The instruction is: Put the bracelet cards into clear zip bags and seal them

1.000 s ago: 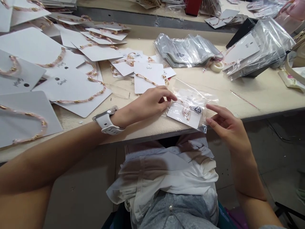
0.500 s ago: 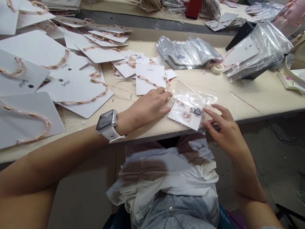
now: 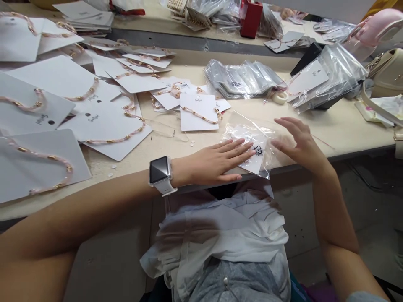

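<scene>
Workroom surface, long and cream-coloured (image 3: 352, 121), listed left to right.

Item: white rectangular display cards (image 3: 103, 121), scattered and overlapping, most carrying a pink-and-gold beaded necklace (image 3: 116, 139).

Item: white-strapped smartwatch (image 3: 160, 174), worn on the left wrist.

Item: left hand (image 3: 214, 164), grip open, palm down and flat, fingertips lying across the near side of the bag; nothing closed in it.

Item: clear plastic bag (image 3: 252, 136) holding a white card (image 3: 252, 164), near the surface's front edge, its long axis running roughly front to back with a slight tilt. The left hand touches it and is the nearer.

Item: stacked grey plastic packets (image 3: 242, 79) and a white tape roll (image 3: 280, 97), behind the bag.

Item: right hand (image 3: 299, 140), grip open, fingers spread, raised just beside the bag's right edge, apparently not touching.

Item: heaped clear bags (image 3: 327, 79) and a cream handbag (image 3: 382, 73), far right.
</scene>
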Demonstrator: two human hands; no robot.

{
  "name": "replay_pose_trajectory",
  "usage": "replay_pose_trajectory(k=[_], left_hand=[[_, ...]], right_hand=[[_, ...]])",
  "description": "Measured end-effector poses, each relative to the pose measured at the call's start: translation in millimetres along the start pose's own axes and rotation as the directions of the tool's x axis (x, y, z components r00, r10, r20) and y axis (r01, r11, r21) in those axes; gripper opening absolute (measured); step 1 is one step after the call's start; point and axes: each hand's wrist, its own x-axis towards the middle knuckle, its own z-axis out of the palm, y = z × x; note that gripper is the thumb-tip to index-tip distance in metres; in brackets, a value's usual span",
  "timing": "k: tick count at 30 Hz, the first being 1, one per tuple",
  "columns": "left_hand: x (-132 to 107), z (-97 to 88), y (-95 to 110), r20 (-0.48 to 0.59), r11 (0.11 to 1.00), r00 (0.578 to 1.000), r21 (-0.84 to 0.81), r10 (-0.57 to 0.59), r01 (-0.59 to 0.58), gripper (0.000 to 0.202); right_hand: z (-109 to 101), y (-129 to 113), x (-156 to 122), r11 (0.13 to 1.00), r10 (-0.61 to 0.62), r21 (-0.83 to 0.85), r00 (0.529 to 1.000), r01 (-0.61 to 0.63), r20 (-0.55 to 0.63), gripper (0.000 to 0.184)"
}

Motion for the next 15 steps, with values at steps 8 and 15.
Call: replay_pose_trajectory(k=[8,15], left_hand=[[-1.5,-1.0,0.3,0.044,0.999,0.999,0.022,-0.026,0.025,0.069],[-2.3,0.1,4.8,0.02,0.999,0.999,0.025,-0.041,0.041,0.074]], right_hand=[[16.7,-9.5,35.5,0.992,-0.13,0.006,0.991,0.13,0.043,0.045],[14.4,12.7,42.4,0.997,-0.042,-0.063,0.984,0.054,0.176,0.046]])
